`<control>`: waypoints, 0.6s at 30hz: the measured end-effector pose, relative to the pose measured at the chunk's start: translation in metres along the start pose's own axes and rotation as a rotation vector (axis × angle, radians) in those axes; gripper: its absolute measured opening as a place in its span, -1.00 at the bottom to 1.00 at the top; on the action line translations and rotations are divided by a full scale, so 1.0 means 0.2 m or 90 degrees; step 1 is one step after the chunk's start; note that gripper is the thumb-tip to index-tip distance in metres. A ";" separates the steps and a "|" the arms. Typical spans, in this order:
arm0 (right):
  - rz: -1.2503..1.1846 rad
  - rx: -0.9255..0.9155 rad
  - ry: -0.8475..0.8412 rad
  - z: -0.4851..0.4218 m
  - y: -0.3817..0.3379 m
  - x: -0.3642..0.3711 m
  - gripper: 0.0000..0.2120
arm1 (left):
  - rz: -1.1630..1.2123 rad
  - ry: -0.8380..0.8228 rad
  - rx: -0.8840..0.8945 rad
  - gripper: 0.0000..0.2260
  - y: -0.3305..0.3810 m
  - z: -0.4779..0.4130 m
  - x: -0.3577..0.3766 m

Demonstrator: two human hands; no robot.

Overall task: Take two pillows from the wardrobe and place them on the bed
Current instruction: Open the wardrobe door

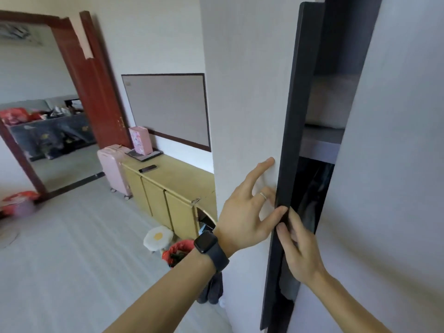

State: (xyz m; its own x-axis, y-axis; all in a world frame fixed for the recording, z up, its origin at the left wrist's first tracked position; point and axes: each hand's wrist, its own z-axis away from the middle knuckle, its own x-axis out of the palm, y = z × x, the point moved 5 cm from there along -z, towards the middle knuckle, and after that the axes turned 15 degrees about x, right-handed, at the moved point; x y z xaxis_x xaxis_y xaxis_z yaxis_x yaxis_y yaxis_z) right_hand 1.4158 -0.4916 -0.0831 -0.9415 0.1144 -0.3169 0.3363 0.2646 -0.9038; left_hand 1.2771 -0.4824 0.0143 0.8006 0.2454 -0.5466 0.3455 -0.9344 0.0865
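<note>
A white wardrobe door (pixel 245 92) with a dark edge (pixel 288 131) stands partly swung out in front of me. My left hand (pixel 245 212), a dark watch on its wrist, lies on the door's outer face, its thumb and fingers hooked round the dark edge. Just below, my right hand (pixel 298 251) grips the same edge from the inside. Through the gap a pale pillow (pixel 329 102) rests on an upper shelf (pixel 319 143); dark clothes (pixel 312 195) hang beneath. The bed is out of view.
A second white door (pixel 389 164) stands at the right. Left of the wardrobe are a yellow low cabinet (pixel 168 188) with a phone (pixel 147 168), a pink suitcase (pixel 114 169), a small stool (pixel 158 237), a red-lined bin (pixel 176 252) and an open doorway (pixel 43 131).
</note>
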 end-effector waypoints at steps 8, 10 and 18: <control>0.033 -0.133 -0.040 0.05 -0.11 0.19 -0.48 | -0.033 -0.032 -0.115 -0.51 0.01 0.21 -0.30; 0.034 -0.144 -0.065 0.04 -0.15 0.25 -0.47 | -0.040 -0.033 -0.174 -0.46 0.00 0.27 -0.39; 0.101 -0.214 -0.070 0.01 -0.30 0.53 -0.36 | -0.076 0.022 -0.363 -0.56 -0.02 0.46 -0.68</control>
State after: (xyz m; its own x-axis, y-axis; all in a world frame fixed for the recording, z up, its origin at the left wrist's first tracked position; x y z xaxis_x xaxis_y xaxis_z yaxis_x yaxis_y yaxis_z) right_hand 1.2951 -0.4963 -0.0627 -0.8674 0.0802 -0.4912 0.4485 0.5537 -0.7016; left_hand 1.1210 -0.5354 0.0120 0.7525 0.3570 -0.5535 0.6352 -0.6154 0.4667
